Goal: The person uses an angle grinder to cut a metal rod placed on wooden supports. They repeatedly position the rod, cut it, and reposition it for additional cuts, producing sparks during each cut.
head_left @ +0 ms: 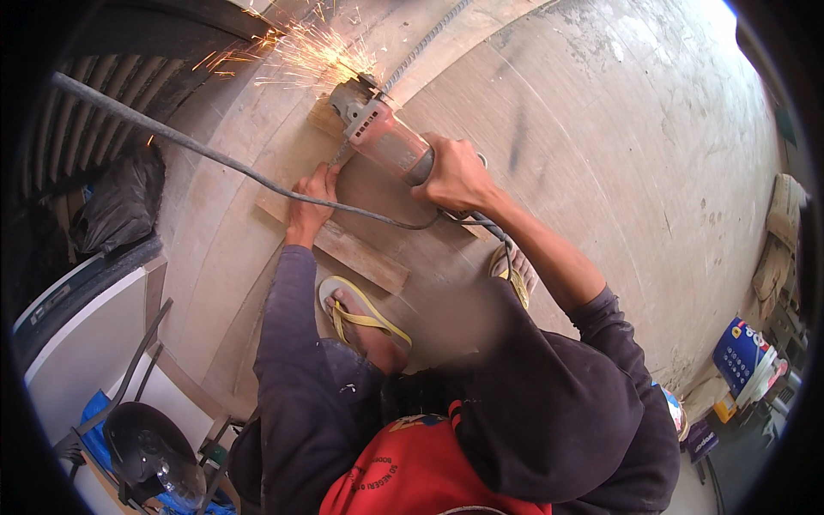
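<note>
My right hand [457,176] is wrapped round the rear body of a red and grey angle grinder [386,142]. The grinder's disc meets a ribbed steel bar [418,56], and bright sparks [318,56] spray to the upper left. The bar runs from the top of the view down under the grinder, which hides part of it. On the near side of the cut, my left hand [314,197] has its fingers closed on the bar's near end. Below that hand, a wooden plank [365,257] lies on the floor, and a wood block [326,116] sits under the bar.
A grey cable [215,159] crosses above my left wrist to the grinder. My sandalled feet are close behind the plank. At left are a black plastic bag [120,206] and a dark helmet [153,451]; at right, a blue box [740,354] beside a white bucket.
</note>
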{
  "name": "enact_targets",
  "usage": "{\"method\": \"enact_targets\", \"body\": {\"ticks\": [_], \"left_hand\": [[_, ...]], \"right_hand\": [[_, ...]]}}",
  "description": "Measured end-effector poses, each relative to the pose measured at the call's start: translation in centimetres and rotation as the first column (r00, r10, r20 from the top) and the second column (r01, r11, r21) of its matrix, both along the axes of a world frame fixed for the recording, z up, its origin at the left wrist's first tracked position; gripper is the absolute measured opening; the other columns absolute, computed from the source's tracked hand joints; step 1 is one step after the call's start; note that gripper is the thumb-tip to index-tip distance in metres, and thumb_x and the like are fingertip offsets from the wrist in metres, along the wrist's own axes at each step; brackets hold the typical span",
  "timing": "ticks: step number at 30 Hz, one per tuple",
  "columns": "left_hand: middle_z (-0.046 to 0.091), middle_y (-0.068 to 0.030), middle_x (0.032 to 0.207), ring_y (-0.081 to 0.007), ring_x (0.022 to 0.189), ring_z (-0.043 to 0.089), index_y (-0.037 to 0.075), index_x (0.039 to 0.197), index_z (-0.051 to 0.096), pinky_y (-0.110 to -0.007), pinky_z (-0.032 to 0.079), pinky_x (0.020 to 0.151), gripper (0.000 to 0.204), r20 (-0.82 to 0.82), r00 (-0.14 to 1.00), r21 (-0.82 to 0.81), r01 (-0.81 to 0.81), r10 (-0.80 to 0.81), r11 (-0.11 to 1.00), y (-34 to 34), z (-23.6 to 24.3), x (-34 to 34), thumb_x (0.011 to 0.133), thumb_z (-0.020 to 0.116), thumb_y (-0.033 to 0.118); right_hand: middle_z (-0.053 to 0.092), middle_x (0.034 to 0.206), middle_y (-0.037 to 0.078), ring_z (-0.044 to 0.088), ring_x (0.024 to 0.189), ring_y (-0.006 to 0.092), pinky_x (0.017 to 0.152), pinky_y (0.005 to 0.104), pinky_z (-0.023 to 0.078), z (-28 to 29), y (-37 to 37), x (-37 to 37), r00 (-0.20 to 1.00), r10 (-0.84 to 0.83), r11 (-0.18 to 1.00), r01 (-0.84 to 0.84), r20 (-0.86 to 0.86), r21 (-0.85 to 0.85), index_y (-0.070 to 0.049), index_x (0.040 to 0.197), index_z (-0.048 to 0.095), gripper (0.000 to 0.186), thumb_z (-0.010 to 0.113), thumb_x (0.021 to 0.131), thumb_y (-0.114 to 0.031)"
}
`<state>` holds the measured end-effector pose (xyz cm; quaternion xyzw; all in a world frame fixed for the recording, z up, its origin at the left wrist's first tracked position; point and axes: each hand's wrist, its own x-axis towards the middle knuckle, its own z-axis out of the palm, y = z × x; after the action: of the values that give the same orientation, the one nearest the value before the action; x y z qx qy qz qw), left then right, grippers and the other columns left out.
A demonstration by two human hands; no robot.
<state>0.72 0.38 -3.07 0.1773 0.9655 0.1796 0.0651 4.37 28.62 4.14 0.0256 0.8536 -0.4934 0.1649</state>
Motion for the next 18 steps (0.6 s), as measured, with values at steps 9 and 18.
{"method": "enact_targets", "body": {"ticks": [9,18], "left_hand": [[0.059,-0.0280,0.067,-0.0515,0.066,0.057,0.003,0.089,0.057,-0.058,0.045,0.057,0.034,0.027,1.000,0.018,-0.011,0.011,1.000,0.06,0.23,-0.04,0.098,0.047,0.034],[0.059,-0.0277,0.066,-0.0495,0.067,0.058,0.000,0.086,0.058,-0.056,0.045,0.056,0.035,0.014,1.000,0.041,0.006,-0.007,0.999,0.03,0.33,-0.19,0.098,0.048,0.031]], "right_hand": [[0.065,0.078,0.029,0.066,0.078,0.0424,0.075,0.0458,0.052,-0.33,-0.10,-0.09,1.000,0.002,1.000,-0.002,-0.019,0.009,0.007,0.097,0.062,0.051,0.072,0.055,-0.021],[0.065,0.075,0.028,0.066,0.077,0.0420,0.073,0.0458,0.053,0.20,-0.22,-0.34,1.000,0.018,0.999,-0.019,0.008,0.043,0.008,0.097,0.063,0.052,0.073,0.056,-0.022]]}}
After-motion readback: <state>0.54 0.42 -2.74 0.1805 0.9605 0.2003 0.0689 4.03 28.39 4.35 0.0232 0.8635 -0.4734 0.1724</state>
